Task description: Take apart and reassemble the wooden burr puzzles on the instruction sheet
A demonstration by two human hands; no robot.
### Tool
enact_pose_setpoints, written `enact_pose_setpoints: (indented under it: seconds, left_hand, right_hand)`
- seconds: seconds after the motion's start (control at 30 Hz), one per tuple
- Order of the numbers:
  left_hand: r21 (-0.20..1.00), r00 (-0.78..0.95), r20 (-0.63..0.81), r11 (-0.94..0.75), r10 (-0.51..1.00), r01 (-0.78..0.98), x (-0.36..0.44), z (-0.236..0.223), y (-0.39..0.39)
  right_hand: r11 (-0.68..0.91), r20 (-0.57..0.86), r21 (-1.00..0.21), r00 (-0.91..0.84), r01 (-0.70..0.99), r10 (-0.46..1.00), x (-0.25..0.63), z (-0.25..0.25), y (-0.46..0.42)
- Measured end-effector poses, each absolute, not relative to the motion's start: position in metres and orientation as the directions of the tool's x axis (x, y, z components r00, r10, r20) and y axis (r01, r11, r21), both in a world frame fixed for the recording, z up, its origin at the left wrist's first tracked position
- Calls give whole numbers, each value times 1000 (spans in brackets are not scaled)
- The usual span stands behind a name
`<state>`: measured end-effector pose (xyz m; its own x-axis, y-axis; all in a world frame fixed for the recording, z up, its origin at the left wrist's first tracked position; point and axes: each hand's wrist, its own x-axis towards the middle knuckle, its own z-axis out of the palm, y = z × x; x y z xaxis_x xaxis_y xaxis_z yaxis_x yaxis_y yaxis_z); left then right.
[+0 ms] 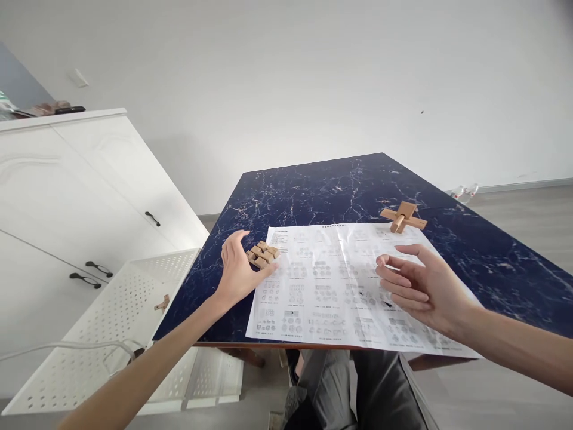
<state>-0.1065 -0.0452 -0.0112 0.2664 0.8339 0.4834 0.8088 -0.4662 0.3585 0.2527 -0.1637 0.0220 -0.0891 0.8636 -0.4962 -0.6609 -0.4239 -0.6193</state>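
My left hand curves around a small wooden block puzzle at the left edge of the paper, its thumb and fingers apart. The thumb tip is close to the puzzle; whether it touches I cannot tell. Over the right part of a printed instruction sheet hovers my right hand, fingers loosely curled and apart with nothing in them. Beyond it, at the sheet's top right corner, stands a cross-shaped wooden puzzle of interlocking bars.
The dark blue marbled table reaches toward a pale wall. To the left are a white cabinet and a perforated white rack holding another small wooden piece and a cable. Clear plastic shows past the table's right edge.
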Motion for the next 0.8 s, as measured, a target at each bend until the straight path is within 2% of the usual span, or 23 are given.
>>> enact_pose_setpoints:
  seconds: [0.13, 0.43, 0.8]
  left_hand:
    - [428, 219, 411, -400, 885, 811, -105, -26, -47]
    - [583, 218, 352, -395, 910, 710, -86, -37, -26]
    - [605, 237, 375, -430, 896, 670, -85, -23, -22]
  right_hand:
    - [-410, -490, -631, -71, -658, 869, 244, 35, -160]
    - [-428, -449, -687, -121, -587, 885, 233, 54, -168]
    - [-449, -401, -698, -214, -559, 891, 217, 60, -167]
